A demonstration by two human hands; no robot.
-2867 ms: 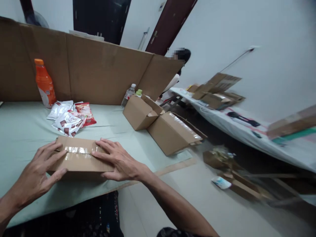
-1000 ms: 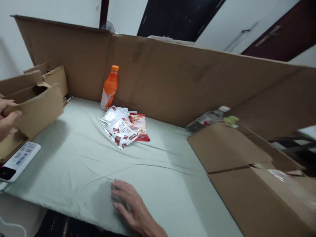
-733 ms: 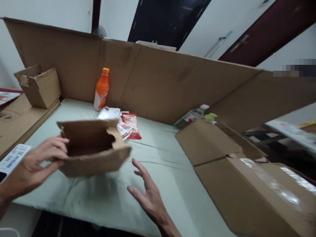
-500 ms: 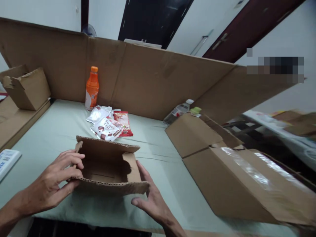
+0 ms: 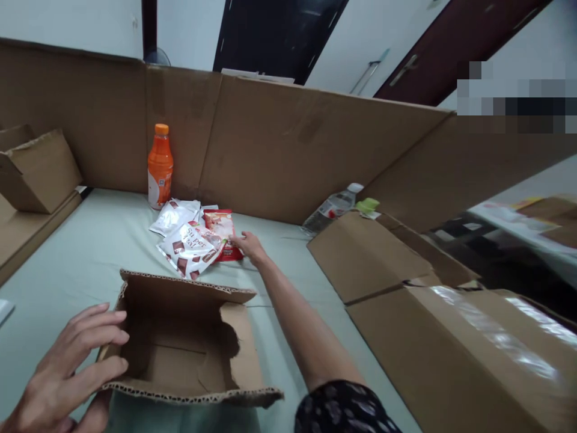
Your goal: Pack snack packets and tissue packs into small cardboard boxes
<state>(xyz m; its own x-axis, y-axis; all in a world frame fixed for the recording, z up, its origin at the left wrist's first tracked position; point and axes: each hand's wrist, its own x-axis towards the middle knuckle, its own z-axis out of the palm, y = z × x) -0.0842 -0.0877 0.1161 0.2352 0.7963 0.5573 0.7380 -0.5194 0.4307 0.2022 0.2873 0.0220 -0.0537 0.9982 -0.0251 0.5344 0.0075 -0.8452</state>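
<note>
An open cardboard box [image 5: 246, 355] stands on the pale green cloth in front of me, its hollow facing up and nothing inside. My left hand [image 5: 74, 361] grips its near left corner, fingers over the side and thumb below the near rim. Stretched out past the box, my right hand [image 5: 247, 245] reaches the right edge of a red snack packet [image 5: 220, 224]; its fingers are extended at the edge and partly overlap it. White packets with brown squares, one in front [image 5: 187, 248] and one behind [image 5: 175, 216], lie against the red one.
An orange drink bottle [image 5: 160, 168] stands by the cardboard wall [image 5: 265, 144]. At right are a large taped box [image 5: 433, 343], a clear bottle [image 5: 333, 207] leaning behind it and a green cap [image 5: 367, 205]. A smaller box [image 5: 42, 171] sits at left.
My right hand has left the box's right side and gone forward to the red packet. The left hand stays at the box's left side. The view has shifted, so the box appears lower and nearer.
</note>
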